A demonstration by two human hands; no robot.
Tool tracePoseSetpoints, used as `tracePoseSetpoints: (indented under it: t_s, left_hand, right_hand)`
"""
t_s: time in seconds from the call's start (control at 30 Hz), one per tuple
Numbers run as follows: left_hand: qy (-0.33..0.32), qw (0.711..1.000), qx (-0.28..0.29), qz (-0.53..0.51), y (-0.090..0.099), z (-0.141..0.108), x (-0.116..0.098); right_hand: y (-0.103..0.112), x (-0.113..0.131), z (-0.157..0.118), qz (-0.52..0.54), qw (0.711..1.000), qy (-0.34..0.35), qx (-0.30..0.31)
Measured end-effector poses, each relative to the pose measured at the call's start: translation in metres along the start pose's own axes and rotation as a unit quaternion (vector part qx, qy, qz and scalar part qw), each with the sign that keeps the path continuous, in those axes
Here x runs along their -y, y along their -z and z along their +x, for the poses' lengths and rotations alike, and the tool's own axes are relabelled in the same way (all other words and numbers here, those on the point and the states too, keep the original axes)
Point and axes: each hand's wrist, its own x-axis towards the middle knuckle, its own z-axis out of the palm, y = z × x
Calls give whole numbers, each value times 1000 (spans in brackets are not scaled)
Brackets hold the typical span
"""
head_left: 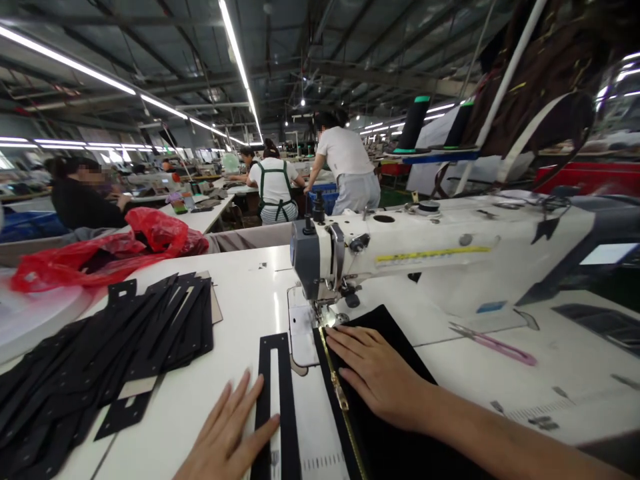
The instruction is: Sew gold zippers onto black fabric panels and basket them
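My right hand [373, 370] lies flat on a black fabric panel [417, 433], its fingertips close to the sewing machine's presser foot [327, 313]. Along the panel's left edge runs a gold-toothed zipper [325, 357] with a metal zipper pull [339, 392]; its upper end reaches the foot. My left hand [233, 423] is spread on the white tabletop, fingers touching the left side of a black slotted strip [286, 380]. That strip lies flat, apart from the panel. Neither hand grips anything.
A heap of similar black strips [165, 327] covers the table's left side, with a red plastic bag [150, 240] behind it. The white sewing machine [425, 247] stands across the back right. Pink-handled thread snips [500, 345] lie under its arm. Several people work beyond.
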Motion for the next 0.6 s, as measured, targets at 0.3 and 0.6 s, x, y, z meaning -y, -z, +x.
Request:
tracePoseSetpoints:
  t_s: [0.3, 0.6]
  left_hand:
    - [98, 988, -62, -103, 1, 55, 22]
    - [-28, 994, -44, -92, -23, 108, -11]
  right_hand:
    - [-12, -2, -9, 23, 998, 19, -58]
    - [-9, -5, -9, 82, 993, 29, -79]
